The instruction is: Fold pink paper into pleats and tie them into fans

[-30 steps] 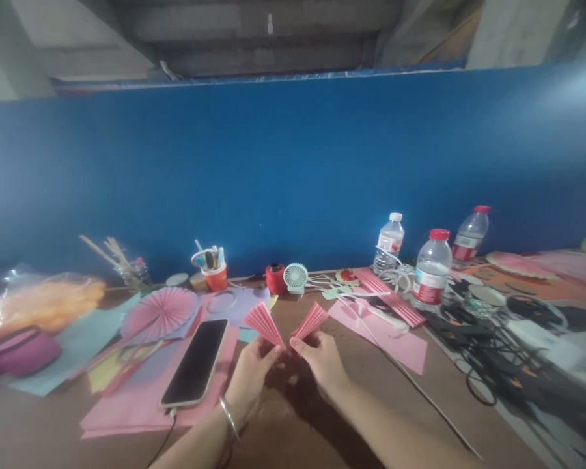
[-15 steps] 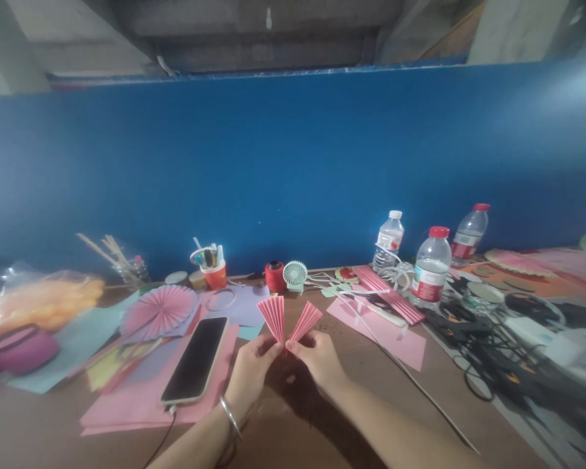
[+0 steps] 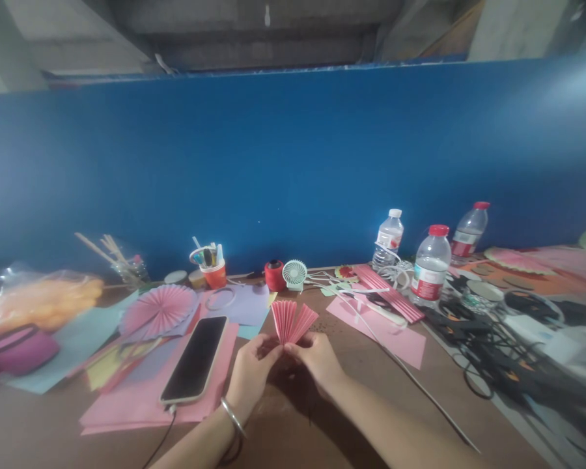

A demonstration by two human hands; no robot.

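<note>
1. The left hand (image 3: 254, 368) pinches the base of the pink pleated paper (image 3: 285, 320), thumb pressed in.
2. The right hand (image 3: 320, 363) pinches the base from the right, thumbs nearly tip to tip.
3. The paper fans out over the table (image 3: 283, 420), right of the phone (image 3: 195, 359), nearer than the small fan (image 3: 294, 275).

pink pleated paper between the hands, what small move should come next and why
Probably ease the right grip slightly toward the left grip, narrowing the split in the pink pleated paper: both thumbs pinch close together near its base, while above them two fanned sections stand with a V-shaped gap between.
</note>
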